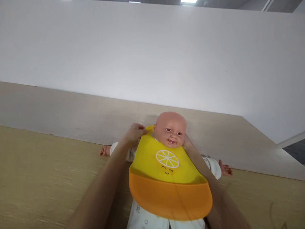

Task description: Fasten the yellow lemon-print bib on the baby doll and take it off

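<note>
Bib [169, 177] is spread over the doll [170, 125], its strap [150, 128] pinched by the left hand [134, 132] beside the neck; the right hand's [187, 142] grip, hidden behind the head, cannot be told. The strap is best kept flat, untwisted, never pulled tight.

A white partition [147, 54] stretches before you, a bright ceiling light [189, 1] showing above its top edge; below it spreads your worktop [47, 171], pale grey toward the back, yellowish-tan nearer you.
</note>
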The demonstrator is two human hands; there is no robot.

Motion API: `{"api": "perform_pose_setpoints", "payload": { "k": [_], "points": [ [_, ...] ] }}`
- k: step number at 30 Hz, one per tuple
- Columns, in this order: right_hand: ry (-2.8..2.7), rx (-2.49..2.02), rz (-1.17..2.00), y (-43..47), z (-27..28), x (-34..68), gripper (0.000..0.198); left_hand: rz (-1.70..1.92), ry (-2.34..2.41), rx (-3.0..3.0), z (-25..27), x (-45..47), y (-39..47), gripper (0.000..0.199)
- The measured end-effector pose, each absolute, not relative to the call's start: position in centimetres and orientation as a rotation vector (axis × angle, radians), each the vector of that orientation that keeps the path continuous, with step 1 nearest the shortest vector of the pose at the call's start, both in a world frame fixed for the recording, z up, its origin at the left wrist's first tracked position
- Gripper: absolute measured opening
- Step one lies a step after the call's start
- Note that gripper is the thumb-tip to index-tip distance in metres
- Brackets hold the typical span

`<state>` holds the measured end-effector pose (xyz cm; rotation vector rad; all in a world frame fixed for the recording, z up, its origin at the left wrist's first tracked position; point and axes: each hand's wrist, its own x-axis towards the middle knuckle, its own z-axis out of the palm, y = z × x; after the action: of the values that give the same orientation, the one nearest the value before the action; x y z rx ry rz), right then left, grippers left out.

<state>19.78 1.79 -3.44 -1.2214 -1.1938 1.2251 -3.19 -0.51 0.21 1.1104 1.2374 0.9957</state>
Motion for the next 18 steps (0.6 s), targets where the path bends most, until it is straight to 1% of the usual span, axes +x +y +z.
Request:
{"api": "perform_pose_setpoints", "payload": {
  "k": [3, 4, 6, 7, 8, 12, 14, 18],
  "points": [
    [-1.089, -1.207, 1.386, 1.4, -2.3, 19.9, 0.028, 0.992, 1.309, 1.154, 0.5, -3.1, -0.3, 0.01],
    [-1.085, -1.203, 1.416, 1.3, -1.9, 19.8, 0.028, 1.013, 1.303, 1.148, 0.7, -3.0, -0.3, 0.013],
    [-1.125, -1.206, 1.414, 1.0, -1.1, 19.8, 0.026, 1.055, 1.252, 1.122, 1.2, -2.7, -0.5, 0.031],
    [-1.158, -1.211, 1.379, 0.9, -0.7, 19.7, 0.026, 1.065, 1.212, 1.112, 1.5, -2.5, -0.5, 0.036],
    [-1.191, -1.218, 1.331, 0.8, -0.3, 19.7, 0.025, 1.07, 1.18, 1.111, 1.8, -2.3, -0.6, 0.037],
    [-1.257, -1.222, 1.19, 0.8, 0.7, 19.7, 0.019, 1.113, 1.189, 1.148, 2.6, -1.6, -0.8, 0.021],
    [-1.256, -1.222, 1.175, 0.8, 1.0, 19.7, 0.017, 1.136, 1.184, 1.136, 2.7, -1.5, -0.9, 0.02],
    [-1.225, -1.285, 1.188, 0.9, 1.4, 19.8, 0.016, 1.139, 1.087, 1.046, 2.2, -1.6, -0.9, 0.027]
  ]
}}
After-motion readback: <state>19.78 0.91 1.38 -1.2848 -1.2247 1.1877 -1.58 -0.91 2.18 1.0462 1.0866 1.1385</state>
